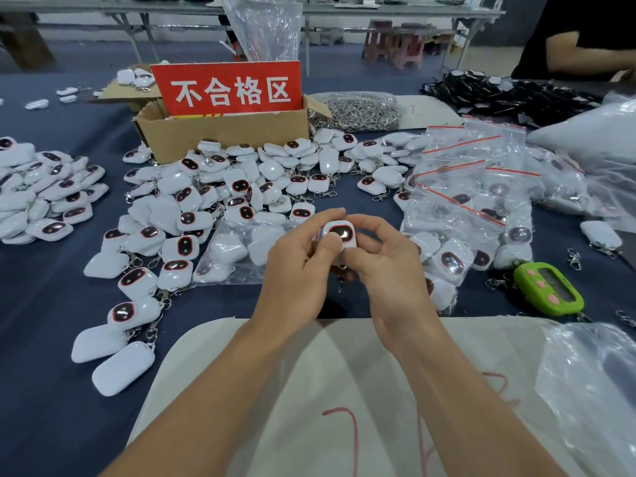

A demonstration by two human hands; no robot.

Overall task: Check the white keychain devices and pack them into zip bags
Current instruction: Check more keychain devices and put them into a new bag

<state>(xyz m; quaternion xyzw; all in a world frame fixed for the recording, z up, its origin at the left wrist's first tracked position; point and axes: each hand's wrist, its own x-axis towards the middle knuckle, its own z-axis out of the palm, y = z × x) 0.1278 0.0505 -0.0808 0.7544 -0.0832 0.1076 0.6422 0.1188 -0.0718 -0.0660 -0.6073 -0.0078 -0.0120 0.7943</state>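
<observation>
— White device (339, 235), one only, held up over the blue cloth (51, 390), front centre. Two hands, both on it.

— Grip?

— Left hand (296, 263) pinches its left side, thumb on the face. Right hand (382, 266) pinches the lower right corner, fingers curled behind.

— Which way does it lie?

— Face up toward the camera. Long axis runs away from the person, with the dark red-rimmed window at the far end. The clasp end is nearest and hangs below the hands.

— Counts on the table?

— Loose devices in two heaps: main pile (220, 194) beyond the hands, left pile (41, 191) at the table edge. Too many to count in either.
Zip bags (464, 187) right of the hands, overlapping; at least five red seals show, some with devices inside. Bagged devices (234, 249) also lie flat just left of the hands.
One box (227, 132) behind the main pile, with one red sign (227, 86) standing in it.
One heap of metal clasps (358, 110) right of the box.
One green timer (549, 292) at the near right.
One pale sack (344, 390) under the forearms.
</observation>
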